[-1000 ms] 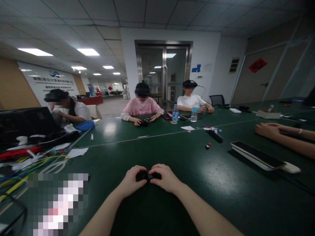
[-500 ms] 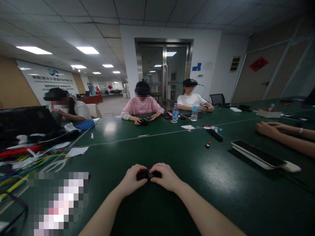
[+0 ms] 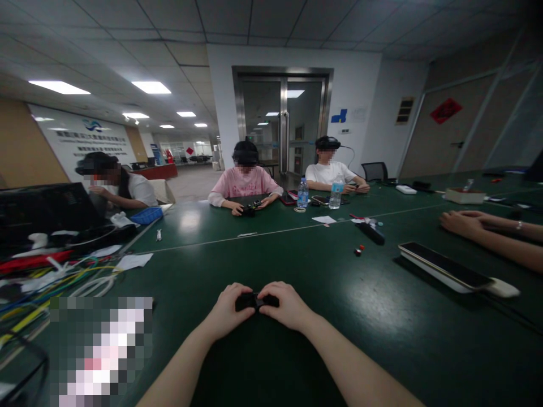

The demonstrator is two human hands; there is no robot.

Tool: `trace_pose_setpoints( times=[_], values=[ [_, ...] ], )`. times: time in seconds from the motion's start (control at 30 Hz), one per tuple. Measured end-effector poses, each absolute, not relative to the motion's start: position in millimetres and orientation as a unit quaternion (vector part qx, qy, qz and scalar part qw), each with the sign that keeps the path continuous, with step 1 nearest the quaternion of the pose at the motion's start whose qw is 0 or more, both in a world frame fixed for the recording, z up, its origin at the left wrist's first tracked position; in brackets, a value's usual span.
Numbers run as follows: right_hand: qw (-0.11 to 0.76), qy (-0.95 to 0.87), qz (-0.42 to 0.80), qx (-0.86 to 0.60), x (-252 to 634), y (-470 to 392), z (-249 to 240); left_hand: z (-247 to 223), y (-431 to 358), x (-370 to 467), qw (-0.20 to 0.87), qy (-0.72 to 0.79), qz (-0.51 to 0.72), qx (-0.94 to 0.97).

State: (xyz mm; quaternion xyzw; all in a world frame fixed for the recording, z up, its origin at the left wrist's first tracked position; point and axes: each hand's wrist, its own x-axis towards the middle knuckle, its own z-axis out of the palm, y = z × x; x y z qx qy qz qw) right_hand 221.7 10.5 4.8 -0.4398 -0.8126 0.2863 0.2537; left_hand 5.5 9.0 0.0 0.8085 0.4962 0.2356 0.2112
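Both of my hands are on a small black object [image 3: 257, 302] low over the green table [image 3: 237, 260], in the lower middle of the head view. My left hand [image 3: 224, 311] is closed around its left end, fingers over the top and thumb at the near side. The other end is gripped the same way by my right hand [image 3: 289, 305]. Fingers cover much of the object, and its dark colour blends into the table, so its exact kind cannot be made out.
Cables and papers [image 3: 134, 261] crowd the left. On the right lie a phone on a white block [image 3: 445, 267], a black item [image 3: 371, 232] and a small orange-and-white piece [image 3: 358, 251]. Two water bottles [image 3: 302, 194] stand farther back. Several people sit around; another person's hands [image 3: 462, 221] rest at right.
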Motion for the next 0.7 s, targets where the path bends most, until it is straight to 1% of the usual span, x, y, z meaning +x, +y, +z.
trace_pose_setpoints(
  times=[0.2,0.43,0.7],
  values=[
    [0.244,-0.803,0.299,-0.454,221.4,9.8,6.8,3.1,9.1,5.6,0.226,0.511,0.215,0.801],
    [0.269,-0.808,0.286,-0.439,222.0,12.8,1.8,7.9,8.7,7.9,0.223,0.524,0.204,0.797],
    [0.258,-0.801,0.293,-0.453,221.4,10.9,5.1,3.8,9.9,6.7,0.231,0.522,0.216,0.792]
  ],
)
